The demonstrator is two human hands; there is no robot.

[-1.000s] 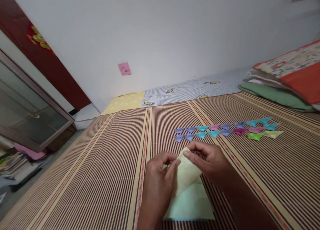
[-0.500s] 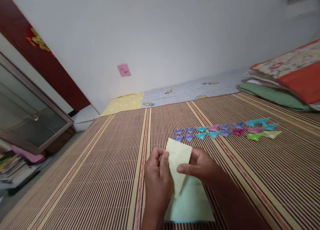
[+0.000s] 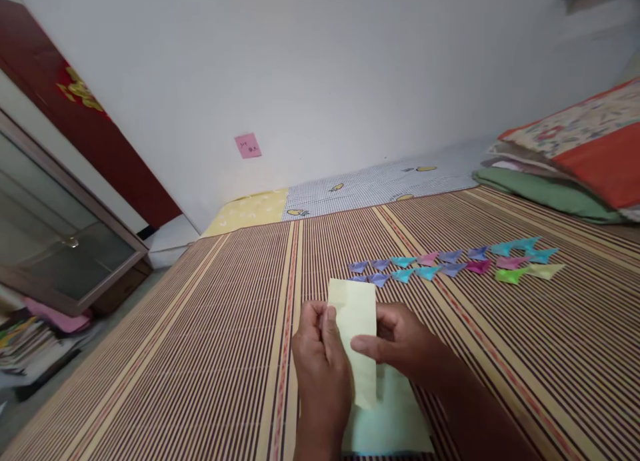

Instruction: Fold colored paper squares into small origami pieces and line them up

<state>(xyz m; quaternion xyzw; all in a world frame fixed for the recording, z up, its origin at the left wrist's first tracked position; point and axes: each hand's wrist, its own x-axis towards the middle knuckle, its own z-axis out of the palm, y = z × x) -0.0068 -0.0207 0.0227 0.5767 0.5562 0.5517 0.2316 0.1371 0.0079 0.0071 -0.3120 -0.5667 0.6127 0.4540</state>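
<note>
A pale yellow piece of paper [image 3: 354, 307], long and narrow in outline, is held up between my two hands. My left hand [image 3: 323, 361] pinches its left edge, thumb on the front and fingers curled behind. On the right edge, my right hand [image 3: 400, 344] grips it with the thumb across the front; its other fingers are partly hidden behind the paper. Below them, a pale green sheet or stack of paper [image 3: 395, 421] lies on the striped mat, partly covered by my hands. Just beyond are two rows of small folded paper shapes [image 3: 427, 272] in blue, purple, pink, green and yellow.
The striped mat [image 3: 200, 327] spreads around my hands. Folded bedding [image 3: 595, 161] is piled at the far right, and a patterned cloth [image 3: 350, 184] runs along the wall. A pink note [image 3: 248, 145] is on the wall. A glass-fronted cabinet [image 3: 65, 227] stands at left.
The yellow paper has turned from a slanted, tapering outline to an upright, narrow rectangular one. Both hands still hold it and have shifted slightly lower in view.
</note>
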